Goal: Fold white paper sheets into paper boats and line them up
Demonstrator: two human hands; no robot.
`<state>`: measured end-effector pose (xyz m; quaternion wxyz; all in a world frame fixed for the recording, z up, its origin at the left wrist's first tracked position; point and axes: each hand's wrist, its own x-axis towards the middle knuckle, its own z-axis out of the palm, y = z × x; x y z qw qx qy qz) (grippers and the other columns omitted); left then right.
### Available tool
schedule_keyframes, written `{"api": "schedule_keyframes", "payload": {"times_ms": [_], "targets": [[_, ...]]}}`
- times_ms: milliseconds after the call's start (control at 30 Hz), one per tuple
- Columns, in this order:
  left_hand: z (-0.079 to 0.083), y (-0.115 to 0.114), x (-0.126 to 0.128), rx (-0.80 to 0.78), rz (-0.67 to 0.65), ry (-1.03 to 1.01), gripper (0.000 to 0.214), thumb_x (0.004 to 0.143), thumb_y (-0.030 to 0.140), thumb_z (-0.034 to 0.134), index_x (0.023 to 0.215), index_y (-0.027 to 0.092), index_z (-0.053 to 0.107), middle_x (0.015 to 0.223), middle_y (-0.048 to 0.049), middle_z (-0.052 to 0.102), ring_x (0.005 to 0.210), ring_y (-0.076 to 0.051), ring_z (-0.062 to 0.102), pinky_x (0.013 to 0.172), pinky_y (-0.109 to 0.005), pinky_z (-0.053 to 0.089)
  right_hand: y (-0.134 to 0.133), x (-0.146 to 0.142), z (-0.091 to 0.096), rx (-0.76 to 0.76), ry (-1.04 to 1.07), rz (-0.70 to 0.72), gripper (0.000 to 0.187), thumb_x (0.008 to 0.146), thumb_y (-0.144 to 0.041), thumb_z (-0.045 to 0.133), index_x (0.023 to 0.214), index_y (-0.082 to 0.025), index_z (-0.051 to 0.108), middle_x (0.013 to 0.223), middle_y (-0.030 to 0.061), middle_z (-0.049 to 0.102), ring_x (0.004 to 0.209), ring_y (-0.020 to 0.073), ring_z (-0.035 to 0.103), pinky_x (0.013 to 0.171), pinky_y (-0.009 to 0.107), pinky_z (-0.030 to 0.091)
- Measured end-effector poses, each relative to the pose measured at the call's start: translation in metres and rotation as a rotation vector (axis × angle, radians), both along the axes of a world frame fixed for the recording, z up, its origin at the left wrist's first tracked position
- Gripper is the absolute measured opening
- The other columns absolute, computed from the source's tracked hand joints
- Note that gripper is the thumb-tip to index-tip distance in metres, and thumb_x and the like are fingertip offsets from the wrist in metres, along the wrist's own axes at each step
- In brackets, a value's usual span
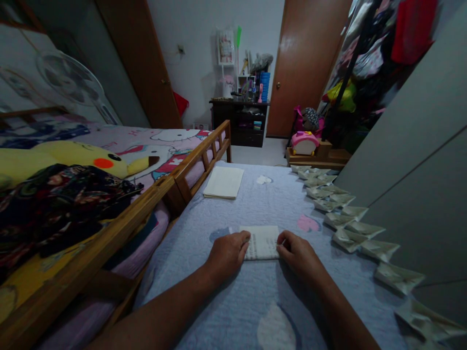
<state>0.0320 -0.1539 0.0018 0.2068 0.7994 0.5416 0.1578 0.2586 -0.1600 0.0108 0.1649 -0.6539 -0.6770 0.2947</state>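
Observation:
A folded sheet of paper point(261, 242) with faint print lies on the blue bedspread point(233, 301) in front of me. My left hand point(228, 255) pinches its left edge between thumb and fingers. On the opposite edge, my right hand point(296, 250) grips the paper with curled fingers. Farther off, a stack of flat pale paper sheets point(224, 182) rests near the wooden rail. Along the right side of the bed runs a double row of folded paper boats point(348, 239), nearest one large at the lower right.
A wooden bed rail point(171, 184) borders the left side, with a second bed holding a yellow plush toy point(73, 158) and dark patterned cloth point(62, 209) beyond it. Pale cabinet doors point(412, 194) stand close on the right. A dark cabinet point(239, 124) is at the far wall.

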Motion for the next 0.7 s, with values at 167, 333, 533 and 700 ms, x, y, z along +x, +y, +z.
{"api": "schedule_keyframes", "payload": {"times_ms": [167, 333, 533, 700], "targets": [[0.0007, -0.0001, 0.0007, -0.005, -0.001, 0.011, 0.03, 0.094, 0.02, 0.05, 0.12, 0.021, 0.065, 0.118, -0.0075, 0.073, 0.106, -0.023, 0.069, 0.093, -0.034, 0.051, -0.0002, -0.0004, 0.0007, -0.004, -0.009, -0.011, 0.009, 0.083, -0.023, 0.052, 0.087, -0.021, 0.059, 0.075, 0.002, 0.066, 0.07, 0.0182, 0.06, 0.063, 0.027, 0.035], [-0.0009, -0.0001, 0.0019, 0.01, -0.004, 0.044, 0.031, 0.095, 0.021, 0.049, 0.122, 0.021, 0.064, 0.119, -0.0088, 0.072, 0.107, -0.024, 0.068, 0.094, -0.035, 0.051, -0.0002, -0.0004, -0.0007, -0.009, 0.0, -0.021, 0.008, 0.084, -0.022, 0.052, 0.087, -0.021, 0.06, 0.075, 0.0022, 0.067, 0.07, 0.0178, 0.06, 0.063, 0.026, 0.035], [-0.0028, 0.0006, 0.002, 0.011, 0.003, 0.059, 0.031, 0.096, 0.023, 0.047, 0.123, 0.021, 0.063, 0.119, -0.0093, 0.072, 0.106, -0.023, 0.069, 0.092, -0.034, 0.051, -0.0004, -0.0009, -0.0025, -0.005, 0.0, -0.037, 0.01, 0.084, -0.022, 0.053, 0.089, -0.021, 0.061, 0.077, 0.0027, 0.068, 0.07, 0.0176, 0.06, 0.062, 0.026, 0.034], [-0.0021, 0.0009, 0.0023, 0.01, 0.0, 0.069, 0.03, 0.096, 0.022, 0.047, 0.121, 0.021, 0.063, 0.118, -0.0093, 0.072, 0.105, -0.024, 0.069, 0.091, -0.034, 0.051, -0.001, -0.0032, 0.0007, 0.001, -0.015, -0.036, 0.009, 0.085, -0.02, 0.053, 0.088, -0.021, 0.061, 0.077, 0.0034, 0.068, 0.07, 0.0177, 0.061, 0.063, 0.026, 0.034]]}}
